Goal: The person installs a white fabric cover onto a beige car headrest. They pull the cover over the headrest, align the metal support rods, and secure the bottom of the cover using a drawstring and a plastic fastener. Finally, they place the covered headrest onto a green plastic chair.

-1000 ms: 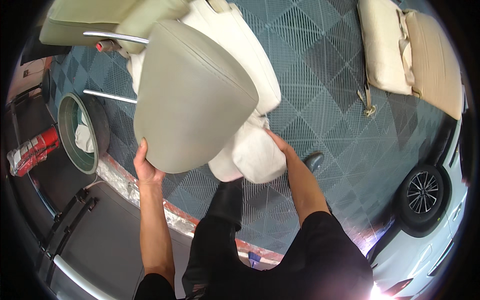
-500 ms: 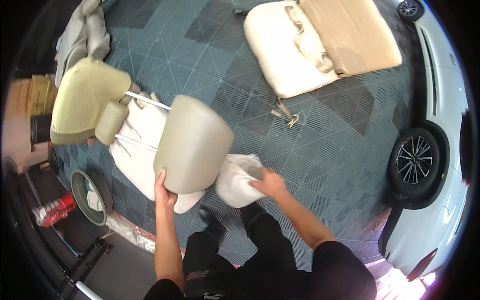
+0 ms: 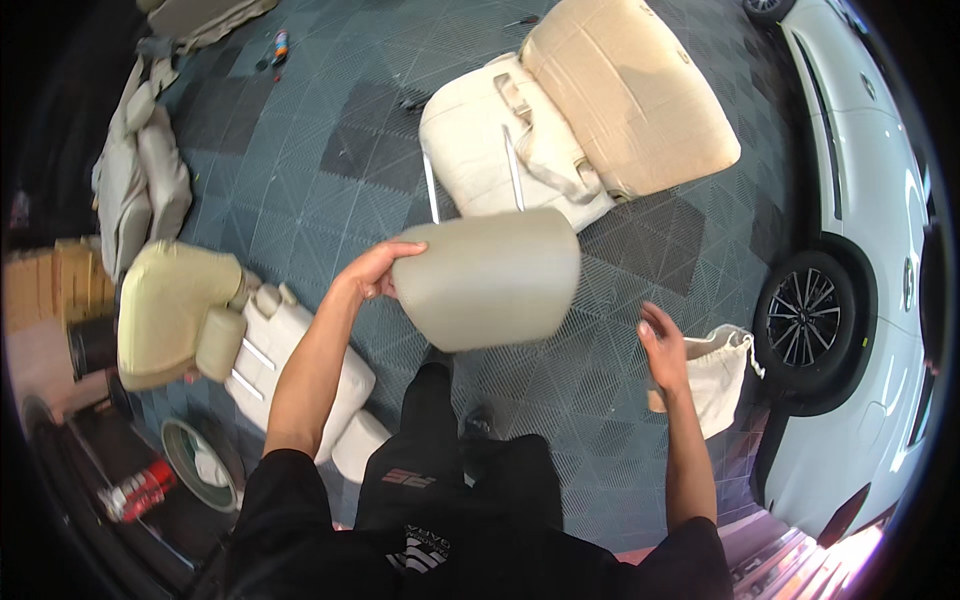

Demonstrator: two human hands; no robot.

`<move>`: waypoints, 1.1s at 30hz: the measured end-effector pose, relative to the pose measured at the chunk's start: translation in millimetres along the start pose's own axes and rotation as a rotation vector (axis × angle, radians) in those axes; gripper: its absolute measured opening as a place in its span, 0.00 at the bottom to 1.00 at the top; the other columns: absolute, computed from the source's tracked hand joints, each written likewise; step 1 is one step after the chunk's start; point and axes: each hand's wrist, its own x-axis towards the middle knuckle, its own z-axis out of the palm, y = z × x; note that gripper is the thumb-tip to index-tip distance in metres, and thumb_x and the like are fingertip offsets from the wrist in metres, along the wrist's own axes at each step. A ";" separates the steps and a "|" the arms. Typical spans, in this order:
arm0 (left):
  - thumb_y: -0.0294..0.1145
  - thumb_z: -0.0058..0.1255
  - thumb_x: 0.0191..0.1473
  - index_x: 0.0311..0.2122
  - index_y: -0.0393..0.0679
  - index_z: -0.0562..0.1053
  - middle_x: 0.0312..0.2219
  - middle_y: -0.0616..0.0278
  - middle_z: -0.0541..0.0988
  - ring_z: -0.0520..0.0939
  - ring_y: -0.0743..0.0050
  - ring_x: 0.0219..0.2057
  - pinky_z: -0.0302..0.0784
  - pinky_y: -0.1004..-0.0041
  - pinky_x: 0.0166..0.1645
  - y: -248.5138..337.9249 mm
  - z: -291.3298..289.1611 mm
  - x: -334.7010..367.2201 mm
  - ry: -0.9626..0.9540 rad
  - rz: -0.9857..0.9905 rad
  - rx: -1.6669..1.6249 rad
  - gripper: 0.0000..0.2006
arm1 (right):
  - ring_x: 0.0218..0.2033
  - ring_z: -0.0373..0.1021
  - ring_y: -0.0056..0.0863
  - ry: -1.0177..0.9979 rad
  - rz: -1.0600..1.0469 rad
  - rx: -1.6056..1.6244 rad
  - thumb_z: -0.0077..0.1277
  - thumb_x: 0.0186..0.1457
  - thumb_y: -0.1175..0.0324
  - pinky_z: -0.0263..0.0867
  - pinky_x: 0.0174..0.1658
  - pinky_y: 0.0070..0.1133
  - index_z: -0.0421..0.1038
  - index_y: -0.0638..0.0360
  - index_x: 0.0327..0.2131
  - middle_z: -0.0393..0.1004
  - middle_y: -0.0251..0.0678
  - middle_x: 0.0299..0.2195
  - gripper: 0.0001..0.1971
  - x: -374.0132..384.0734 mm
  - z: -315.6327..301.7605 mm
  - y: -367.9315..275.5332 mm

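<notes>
My left hand (image 3: 375, 270) grips the left edge of a smooth grey-beige headrest (image 3: 490, 280), thumb on its face. The headrest's two metal posts point away from me, toward the cream seat base (image 3: 470, 135). My right hand (image 3: 662, 350) is open, its fingers stretched out and nothing visible in them. Just right of it is a white cloth drawstring bag (image 3: 715, 385), partly behind my wrist; whether it rests on the floor is hard to tell.
A tan seat back (image 3: 630, 100) joins the seat base ahead. At left are a yellow-covered seat back (image 3: 175, 310), a smaller headrest (image 3: 220, 343), a white cushion (image 3: 310, 370) and a green bucket (image 3: 200, 460). A white car (image 3: 850, 150) with a black wheel (image 3: 803, 312) borders the right.
The headrest has swung right and turned, its posts now pointing away from me. The bag has left my right hand and moved right, toward the car wheel. My view has shifted.
</notes>
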 end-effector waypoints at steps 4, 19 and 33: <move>0.65 0.42 0.53 0.57 0.31 0.67 0.44 0.40 0.78 0.84 0.56 0.39 0.85 0.59 0.39 58.3 21.2 117.6 -0.170 -0.165 0.404 0.42 | 0.63 0.57 0.41 -0.153 0.122 0.371 0.33 0.63 0.35 0.50 0.65 0.34 0.54 0.62 0.65 0.62 0.47 0.61 0.41 98.4 81.4 25.1; 0.92 0.26 0.31 0.66 0.44 0.57 0.50 0.27 0.69 0.79 0.43 0.44 0.79 0.56 0.43 192.8 130.7 388.6 -0.088 -0.069 0.954 0.66 | 0.53 0.67 0.42 0.353 0.338 0.750 0.24 0.62 0.32 0.62 0.57 0.34 0.57 0.68 0.62 0.66 0.51 0.57 0.45 286.9 122.6 114.6; 0.66 0.36 0.53 0.53 0.45 0.69 0.29 0.57 0.77 0.76 0.68 0.19 0.67 0.73 0.14 226.6 187.1 429.0 -0.042 0.492 0.897 0.35 | 0.40 0.76 0.46 0.310 0.345 -0.201 0.52 0.48 0.30 0.70 0.46 0.32 0.79 0.69 0.38 0.79 0.56 0.33 0.41 262.0 -1.6 82.8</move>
